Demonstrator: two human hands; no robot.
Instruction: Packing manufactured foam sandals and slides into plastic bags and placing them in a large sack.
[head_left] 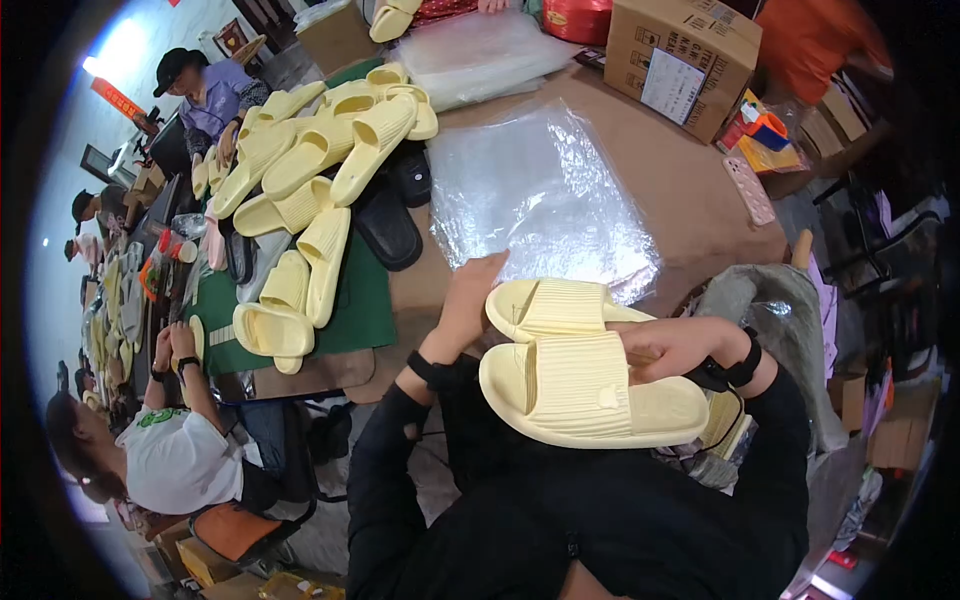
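My right hand (680, 348) is closed on a pair of pale yellow slippers, its fingers partly hidden between the two. The nearer slipper (580, 390) has a ribbed strap with a small raised patch; the farther slipper (550, 305) lies just behind it. Beside the toe ends is my left hand (468, 305), with a finger stretched toward the near edge of the clear plastic bags (530, 190). No object shows in that hand, and its other fingers are mostly hidden. The bags lie stacked flat on the brown table (690, 215).
More yellow slippers (315, 150) are heaped on a green mat (365, 300), with black slippers (388, 235) beside them. A cardboard box (680, 65) and a phone (748, 190) lie at the right. Two co-workers (190, 455) (215, 100) sit at left. A grey sack (770, 310) stands by my right arm.
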